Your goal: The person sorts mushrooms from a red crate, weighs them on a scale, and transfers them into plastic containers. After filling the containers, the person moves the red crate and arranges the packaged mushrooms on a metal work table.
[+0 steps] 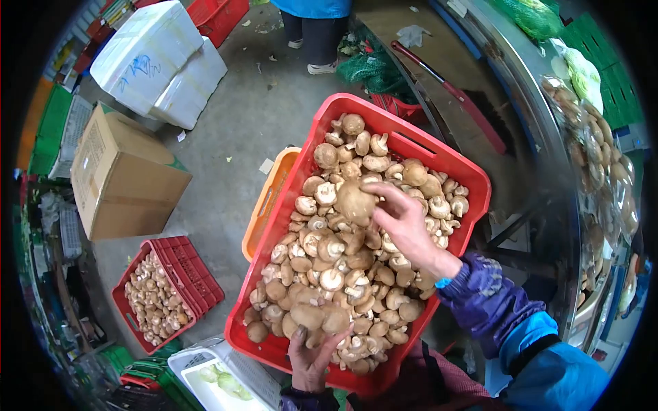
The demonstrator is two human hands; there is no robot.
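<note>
A red plastic crate in front of me is heaped with brown shiitake mushrooms, some cap up and some stem up. Over the crate's upper middle, my right hand grips one large shiitake mushroom between thumb and fingers. At the near end, my left hand has its fingers curved around a few shiitake mushrooms, which look raised above the heap. Its fingertips are partly hidden by those caps.
An orange crate sits against the red crate's left side. A smaller red crate of mushrooms, a cardboard box and white foam boxes stand left. Bagged mushrooms and a red-handled brush are right. Another person stands ahead.
</note>
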